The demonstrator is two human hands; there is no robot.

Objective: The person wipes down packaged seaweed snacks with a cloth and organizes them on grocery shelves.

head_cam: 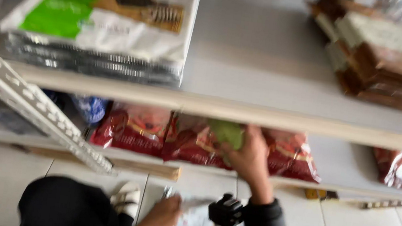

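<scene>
Two hands busy: your right hand [249, 157] grips a green-topped packet [226, 133] on the lower shelf [343, 163], fingers closed; your left hand [164, 216] clasps another packet [195, 222], so seat the first.

Right arm: extended up and forward, black sleeve to the wrist | right hand [250, 152]: raised, back toward camera, fingers [230, 158] curled in a grasp | left arm: bent low, black sleeve | left hand [164, 216]: near the lap, fingers closed in a grip | both blurred
</scene>
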